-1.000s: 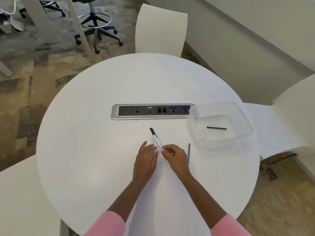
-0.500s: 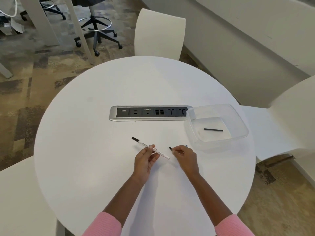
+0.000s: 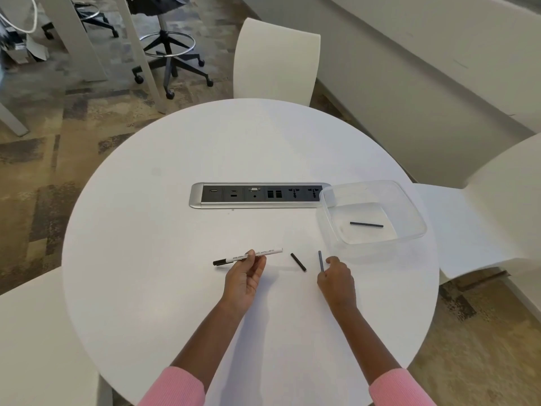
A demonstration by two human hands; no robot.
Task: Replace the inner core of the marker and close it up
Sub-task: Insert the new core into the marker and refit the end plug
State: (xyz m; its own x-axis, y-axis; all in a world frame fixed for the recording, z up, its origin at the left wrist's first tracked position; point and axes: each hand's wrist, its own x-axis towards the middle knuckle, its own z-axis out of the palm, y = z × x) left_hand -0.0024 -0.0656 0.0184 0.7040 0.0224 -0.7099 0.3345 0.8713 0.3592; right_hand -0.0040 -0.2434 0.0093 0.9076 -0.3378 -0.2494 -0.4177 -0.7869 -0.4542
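Observation:
My left hand (image 3: 244, 278) holds the white marker body (image 3: 257, 254) level above the round table (image 3: 146, 259). Its black cap points left and its right end is open. A short black end plug (image 3: 298, 261) lies loose on the table between my hands. Right of the plug, a thin grey inner core (image 3: 320, 260) lies on the table. My right hand (image 3: 336, 278) rests beside it with curled fingers, fingertips touching the core's near end and the thumb apart. A second dark core (image 3: 366, 224) lies in the clear plastic container (image 3: 415, 218).
A silver and black power socket strip (image 3: 257, 195) is set into the table's middle, with the container's left corner over its right end. White chairs stand at the far side (image 3: 275, 57), at the right (image 3: 483, 218) and at the near left (image 3: 35, 332).
My right hand has set the black end plug down on the table and moved right to the grey core. My left hand has turned the marker body level.

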